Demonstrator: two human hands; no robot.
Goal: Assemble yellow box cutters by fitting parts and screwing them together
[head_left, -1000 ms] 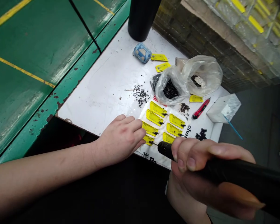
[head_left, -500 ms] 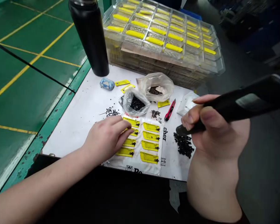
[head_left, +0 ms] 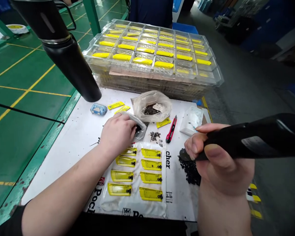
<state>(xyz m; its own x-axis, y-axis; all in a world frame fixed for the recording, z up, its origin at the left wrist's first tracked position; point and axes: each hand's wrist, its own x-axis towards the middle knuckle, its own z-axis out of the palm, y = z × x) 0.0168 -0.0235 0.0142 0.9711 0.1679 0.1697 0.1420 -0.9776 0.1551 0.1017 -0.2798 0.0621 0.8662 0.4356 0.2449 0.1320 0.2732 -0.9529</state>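
On the white tabletop, your left hand [head_left: 118, 132] is at the small plastic bag's [head_left: 140, 132] mouth, apparently for parts; its finger closure can't be told. Your right hand [head_left: 218, 154] grips the black driver [head_left: 255, 136], aside, presumably leaving the yellow pieces [head_left: 149, 178], in rows on the printed sheet [head_left: 136, 201], accessible.

The single view comes from a camera worn on the person's head. It looks forward and down over both forearms onto the white table [head_left: 64, 144], close enough to show small parts on it. The stacked clear trays [head_left: 147, 49] stand beyond, with the green floor [head_left: 22, 75] at the picture's left and dark floor at its right.
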